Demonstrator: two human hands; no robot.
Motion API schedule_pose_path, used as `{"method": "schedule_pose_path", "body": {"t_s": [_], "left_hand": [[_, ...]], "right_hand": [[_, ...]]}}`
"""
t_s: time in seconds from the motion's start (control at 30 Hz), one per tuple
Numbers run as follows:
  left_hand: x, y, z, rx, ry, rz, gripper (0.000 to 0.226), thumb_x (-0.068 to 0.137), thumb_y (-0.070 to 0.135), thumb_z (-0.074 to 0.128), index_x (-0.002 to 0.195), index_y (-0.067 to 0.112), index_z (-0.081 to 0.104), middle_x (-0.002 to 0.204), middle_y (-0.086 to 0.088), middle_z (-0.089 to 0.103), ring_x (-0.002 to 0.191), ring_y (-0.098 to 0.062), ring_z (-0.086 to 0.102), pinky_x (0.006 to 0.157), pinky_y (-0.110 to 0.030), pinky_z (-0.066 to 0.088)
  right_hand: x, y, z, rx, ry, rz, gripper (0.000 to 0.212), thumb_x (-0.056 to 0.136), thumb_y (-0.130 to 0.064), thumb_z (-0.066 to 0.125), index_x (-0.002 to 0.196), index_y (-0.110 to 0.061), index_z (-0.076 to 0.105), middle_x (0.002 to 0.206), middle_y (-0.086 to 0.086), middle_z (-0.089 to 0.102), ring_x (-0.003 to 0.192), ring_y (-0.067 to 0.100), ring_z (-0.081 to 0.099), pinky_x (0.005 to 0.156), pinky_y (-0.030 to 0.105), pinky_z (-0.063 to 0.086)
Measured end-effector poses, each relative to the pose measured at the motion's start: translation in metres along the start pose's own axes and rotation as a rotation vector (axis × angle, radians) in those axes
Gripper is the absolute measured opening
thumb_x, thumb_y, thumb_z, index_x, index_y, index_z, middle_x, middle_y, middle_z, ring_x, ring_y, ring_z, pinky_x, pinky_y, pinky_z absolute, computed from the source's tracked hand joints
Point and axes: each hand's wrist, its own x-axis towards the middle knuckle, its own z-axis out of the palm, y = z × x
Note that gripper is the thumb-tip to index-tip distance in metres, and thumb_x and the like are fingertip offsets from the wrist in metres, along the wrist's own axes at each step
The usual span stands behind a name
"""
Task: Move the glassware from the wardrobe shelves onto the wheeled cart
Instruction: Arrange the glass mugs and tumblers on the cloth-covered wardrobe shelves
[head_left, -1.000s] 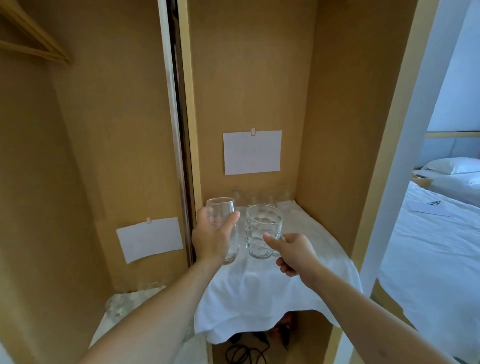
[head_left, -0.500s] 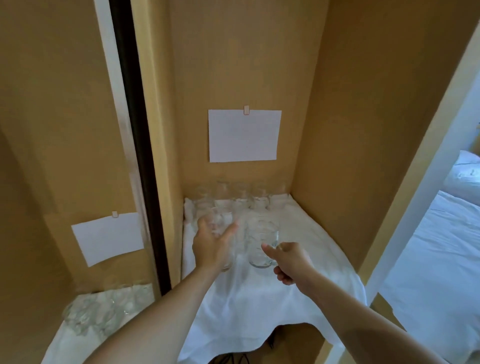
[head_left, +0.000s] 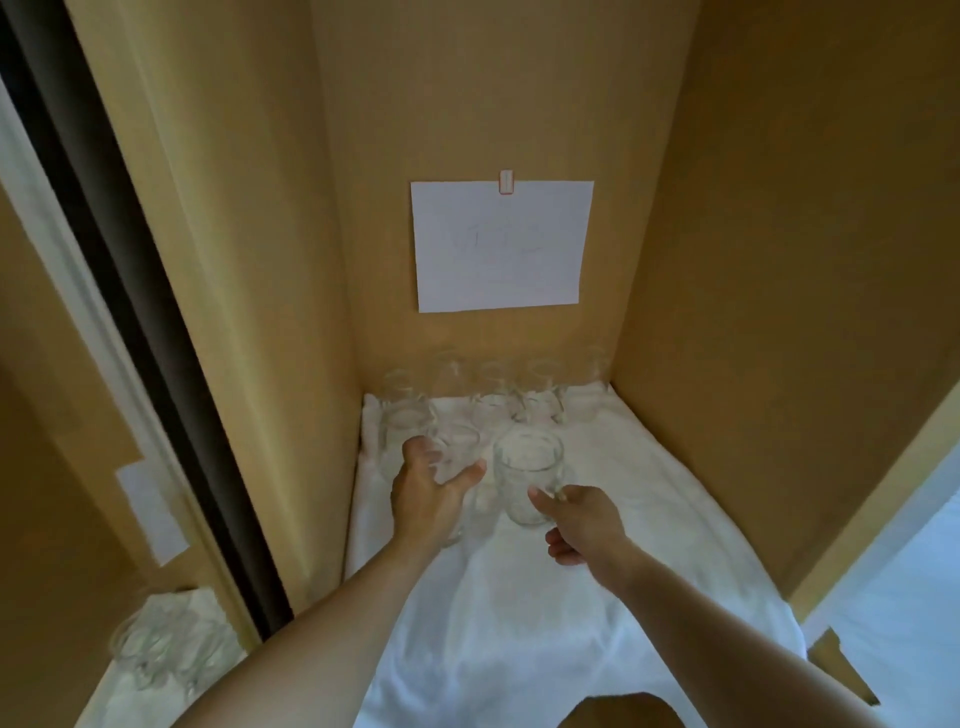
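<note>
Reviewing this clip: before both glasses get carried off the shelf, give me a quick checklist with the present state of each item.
1. Left hand grip on the tumbler: ok, fingers and thumb wrap its side.
2. Right hand grip on the mug: ok, it holds the handle side, though the handle itself is hard to make out.
3. Both glasses upright: ok.
4. Clearance from the back row of glasses: ok, the held pair sits in front of them.
5. Glasses lifted off the white cloth: cannot tell.
6. Cart ready: cannot tell, it is out of view.
</note>
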Motion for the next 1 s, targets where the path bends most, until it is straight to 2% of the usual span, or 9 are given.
{"method": "schedule_pose_path", "body": {"t_s": [0.1,0.23,0.37,0.53,0.6,0.67,0.7,0.8,1.0], "left_hand": [[0.006,-0.003,0.016,-0.043,0.007,0.001,0.075,0.061,0.059,0.080,0.119,0.032,0.040,0.115,0.013,0.057,0.114,-0.017,0.058,0.099,-0.038,0.049],[0.014,-0.013,0.034,-0.061,0.026,0.023,0.072,0.067,0.049,0.089,0.119,0.028,0.044,0.116,0.013,0.058,0.113,-0.010,0.058,0.090,-0.023,0.046],[0.009,-0.026,0.053,-0.083,0.080,-0.001,0.079,0.069,0.045,0.090,0.128,0.021,0.043,0.120,0.006,0.058,0.118,-0.012,0.058,0.089,-0.012,0.039],[0.011,-0.028,0.053,-0.101,0.062,-0.047,0.098,0.060,0.062,0.088,0.135,0.023,0.040,0.126,0.007,0.058,0.118,-0.010,0.059,0.097,-0.025,0.047],[0.010,-0.030,0.051,-0.112,0.067,-0.070,0.108,0.055,0.068,0.087,0.141,0.025,0.037,0.127,0.010,0.058,0.115,-0.004,0.060,0.100,-0.033,0.051],[0.006,-0.032,0.052,-0.107,0.067,-0.074,0.111,0.051,0.074,0.085,0.140,0.029,0.037,0.126,0.013,0.059,0.114,-0.002,0.060,0.100,-0.033,0.051],[0.005,-0.034,0.053,-0.104,0.066,-0.073,0.109,0.051,0.075,0.085,0.138,0.031,0.038,0.125,0.013,0.059,0.115,-0.004,0.060,0.100,-0.033,0.051],[0.003,-0.039,0.053,-0.090,0.034,-0.079,0.107,0.051,0.071,0.089,0.137,0.034,0.037,0.125,0.014,0.057,0.118,-0.006,0.058,0.103,-0.037,0.051],[0.006,-0.046,0.049,-0.020,-0.032,-0.084,0.118,0.055,0.035,0.096,0.149,0.024,0.025,0.136,0.010,0.051,0.124,-0.015,0.056,0.103,-0.041,0.051]], "right_hand": [[0.018,0.001,-0.005,0.054,-0.015,0.033,0.043,0.083,-0.044,0.081,0.075,-0.009,0.058,0.051,0.007,0.057,0.042,0.019,0.054,0.053,0.032,0.057],[0.042,0.003,-0.012,0.092,-0.043,0.058,0.045,0.080,-0.041,0.085,0.086,-0.002,0.064,0.059,0.015,0.064,0.050,0.024,0.061,0.058,0.036,0.059],[0.064,0.008,-0.029,0.086,-0.201,0.030,0.054,0.074,-0.048,0.087,0.093,-0.002,0.066,0.071,0.021,0.071,0.059,0.028,0.068,0.063,0.041,0.060],[0.094,0.014,-0.067,0.101,-0.528,0.158,0.065,0.086,-0.065,0.062,0.116,-0.008,0.070,0.102,0.024,0.074,0.091,0.041,0.074,0.068,0.042,0.063],[0.108,0.012,-0.071,0.160,-0.410,0.133,0.054,0.093,-0.055,0.062,0.113,-0.006,0.072,0.104,0.024,0.074,0.087,0.037,0.075,0.065,0.039,0.062],[0.120,0.010,-0.067,0.198,-0.294,0.033,0.030,0.092,-0.021,0.073,0.117,-0.005,0.070,0.111,0.022,0.072,0.087,0.029,0.073,0.069,0.037,0.061],[0.123,0.009,-0.064,0.193,-0.304,-0.013,0.037,0.085,-0.007,0.074,0.122,-0.007,0.067,0.119,0.019,0.069,0.096,0.027,0.070,0.076,0.037,0.060],[0.123,0.008,-0.054,0.112,-0.515,-0.130,0.079,0.058,-0.007,0.077,0.134,-0.017,0.059,0.130,0.004,0.065,0.118,0.022,0.061,0.083,0.032,0.054],[0.132,0.013,-0.038,0.074,-0.548,-0.167,0.070,0.062,0.012,0.088,0.118,-0.025,0.067,0.111,-0.005,0.075,0.103,0.008,0.070,0.072,0.020,0.056]]}}
